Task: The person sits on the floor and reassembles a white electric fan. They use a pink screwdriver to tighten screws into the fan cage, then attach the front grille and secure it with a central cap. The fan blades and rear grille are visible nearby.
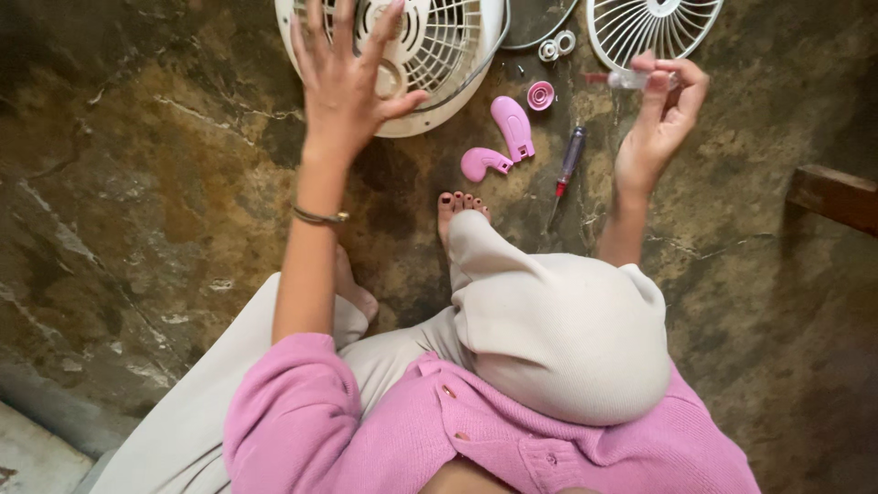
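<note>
Fingers spread wide, the left hand hovers open over a white fan housing that lies flat on the stone floor at the top of the view. The housing is round, with a slatted grille of thin ribs around a pale central hub, and a thick cream rim curving below the palm. Whether the palm touches the grille cannot be told; the thumb points right across the rim. A thin bangle circles that wrist.

The right hand is raised to the right, fingertips pinched on a small clear tube with a reddish end, held sideways just below a separate white fan guard of radiating wires. That guard lies apart from the housing, with a dark round disc and two small white rings between them.

Loose pink parts sit on the floor between the hands: a round pink cap, an oval pink piece and a curved pink piece just beside it. A screwdriver with a translucent handle and red collar lies near them, tip towards the person. A bare foot with dark nails rests below the pink parts.
</note>
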